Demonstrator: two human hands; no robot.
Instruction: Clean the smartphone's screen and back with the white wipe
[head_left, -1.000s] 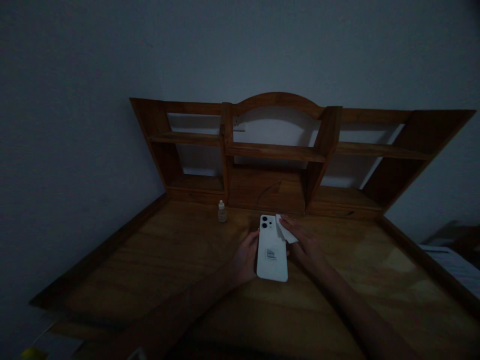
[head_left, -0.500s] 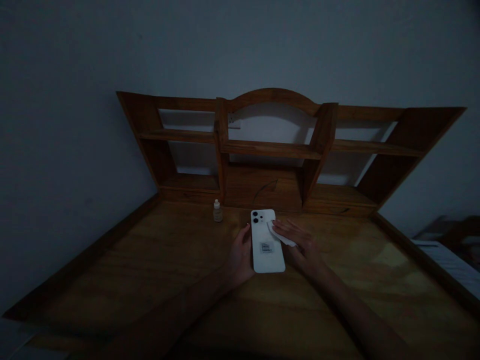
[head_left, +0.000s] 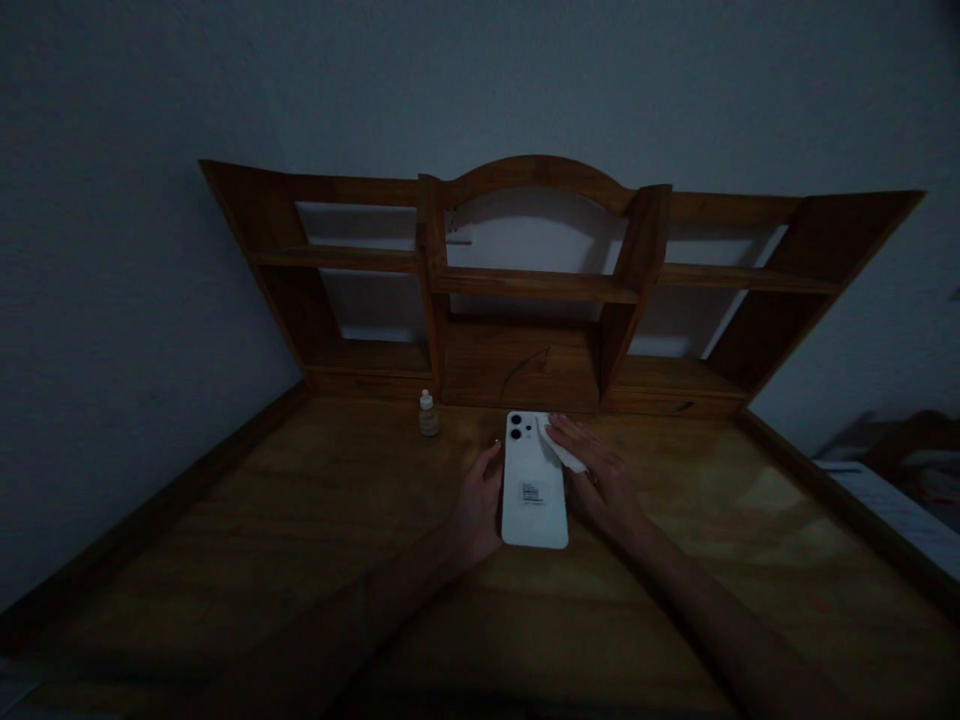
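A white phone is held upright above the desk, its back with camera lenses and a printed label facing me. My left hand grips its left edge, the thumb along the side and the other fingers hidden behind it. My right hand is closed on a white cloth, pressing it to the phone's upper right part beside the lenses. Whether the cloth is fabric or tissue I cannot tell.
A small dropper bottle with a white cap stands on the wooden desk, left of the phone. Behind is a wooden shelf unit against the wall. White material lies beyond the desk's right edge.
My right hand has moved the cloth slightly up towards the phone's top right corner. The phone is a little more upright, and the view has shifted slightly.
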